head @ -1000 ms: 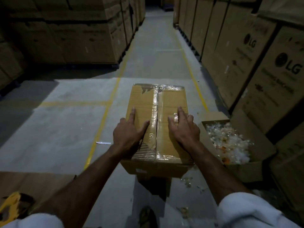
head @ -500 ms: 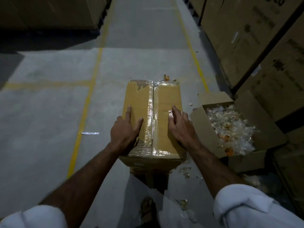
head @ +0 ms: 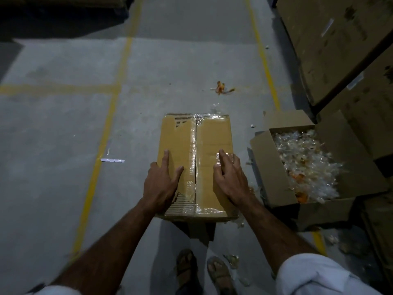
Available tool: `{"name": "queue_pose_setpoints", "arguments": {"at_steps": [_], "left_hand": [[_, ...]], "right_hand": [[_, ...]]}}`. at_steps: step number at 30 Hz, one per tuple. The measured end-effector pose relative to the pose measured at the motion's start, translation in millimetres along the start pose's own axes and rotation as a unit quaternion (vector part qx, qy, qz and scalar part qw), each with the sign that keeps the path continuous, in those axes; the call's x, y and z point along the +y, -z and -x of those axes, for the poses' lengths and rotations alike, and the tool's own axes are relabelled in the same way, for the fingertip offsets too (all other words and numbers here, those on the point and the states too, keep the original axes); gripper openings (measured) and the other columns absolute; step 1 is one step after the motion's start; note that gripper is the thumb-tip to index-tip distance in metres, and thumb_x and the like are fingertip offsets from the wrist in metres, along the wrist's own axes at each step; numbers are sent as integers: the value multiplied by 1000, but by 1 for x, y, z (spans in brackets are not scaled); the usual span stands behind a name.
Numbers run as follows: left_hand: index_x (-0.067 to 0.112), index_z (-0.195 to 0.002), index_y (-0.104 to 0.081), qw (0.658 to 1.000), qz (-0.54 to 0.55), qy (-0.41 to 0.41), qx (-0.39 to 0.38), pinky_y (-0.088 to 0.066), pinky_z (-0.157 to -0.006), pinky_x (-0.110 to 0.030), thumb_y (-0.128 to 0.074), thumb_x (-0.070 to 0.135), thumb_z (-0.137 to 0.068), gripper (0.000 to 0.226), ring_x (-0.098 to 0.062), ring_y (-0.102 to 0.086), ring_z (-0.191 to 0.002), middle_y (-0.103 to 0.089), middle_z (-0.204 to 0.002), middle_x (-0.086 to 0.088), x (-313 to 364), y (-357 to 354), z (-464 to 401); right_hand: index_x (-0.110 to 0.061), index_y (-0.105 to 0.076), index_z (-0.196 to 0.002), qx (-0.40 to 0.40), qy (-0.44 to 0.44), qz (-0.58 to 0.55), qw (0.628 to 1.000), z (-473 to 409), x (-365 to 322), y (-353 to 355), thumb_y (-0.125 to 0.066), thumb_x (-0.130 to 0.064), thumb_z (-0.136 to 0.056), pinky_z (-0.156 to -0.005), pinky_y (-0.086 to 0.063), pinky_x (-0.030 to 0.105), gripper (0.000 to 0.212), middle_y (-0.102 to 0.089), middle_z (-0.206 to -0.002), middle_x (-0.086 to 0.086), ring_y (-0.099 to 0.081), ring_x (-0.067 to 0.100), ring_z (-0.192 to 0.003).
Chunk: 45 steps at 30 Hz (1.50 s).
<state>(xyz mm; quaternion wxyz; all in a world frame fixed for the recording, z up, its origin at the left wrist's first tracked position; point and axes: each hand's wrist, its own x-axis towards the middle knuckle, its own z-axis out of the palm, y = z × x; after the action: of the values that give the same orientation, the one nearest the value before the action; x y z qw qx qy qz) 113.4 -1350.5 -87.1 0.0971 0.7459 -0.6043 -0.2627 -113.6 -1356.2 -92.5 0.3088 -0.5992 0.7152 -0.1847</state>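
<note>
A worker's left hand (head: 162, 182) and right hand (head: 230, 179), both open with fingers laid flat, press on the lid of a taped cardboard box (head: 214, 135), which is perched on a dark support in a warehouse aisle, just beside an open carton (head: 276, 179) of clear plastic scraps. Even downward pressure either side of the tape (head: 192, 145) seam (not at the overhanging edges) looks the safest way to avoid tipping it.

The person is wearing a white top; its left sleeve (head: 56, 291) and right sleeve (head: 319, 275) are sitting rolled up high, leaving both forearms uncovered. The left hand (head: 161, 184) and the right hand (head: 230, 180) are showing bare. The feet are wearing dark open sandals (head: 185, 266).
</note>
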Motion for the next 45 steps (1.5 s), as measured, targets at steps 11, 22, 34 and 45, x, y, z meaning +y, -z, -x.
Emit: {"name": "queue_pose_setpoints", "arguments": {"at_steps": [11,22,34,45], "left_hand": [[19,-165,-18,991,-110,-48,59,-22,-123,-52,-46,62,-102,81,-39,-19,-154,-13,-169,-22,38,32,35],[11,-160,-35,955,-176,-27,236,-31,-118,-53,-44,55,-106,70,-43,-32,-148,-28,-164,-25,32,108,193],[10,-159,-35,886,-133,246,370,-28,-117,-55,-38,59,-102,74,-43,-32,-146,-30,-164,-23,-89,130,425],[9,-159,-36,752,-104,483,436,-33,-118,-56,-39,58,-101,76,-42,-31,-148,-28,-164,-24,-176,112,687]], "right_hand": [[-21,-30,-163,32,77,54,995,31,-29,15,-52,-37,-105,-128,-18,50,63,-6,-172,15,-11,32,-158],[-13,-35,-160,11,354,29,935,112,-114,30,-47,-33,-106,-127,-18,42,59,-22,-170,15,-24,29,-156],[-5,-42,-156,-127,596,-45,792,293,-230,-50,-55,-26,-104,-123,-28,50,57,-31,-166,19,-30,33,-154],[-1,-40,-156,-270,744,-59,608,559,-271,-156,-51,-31,-106,-122,-30,52,59,-32,-165,22,-32,33,-153]]}}
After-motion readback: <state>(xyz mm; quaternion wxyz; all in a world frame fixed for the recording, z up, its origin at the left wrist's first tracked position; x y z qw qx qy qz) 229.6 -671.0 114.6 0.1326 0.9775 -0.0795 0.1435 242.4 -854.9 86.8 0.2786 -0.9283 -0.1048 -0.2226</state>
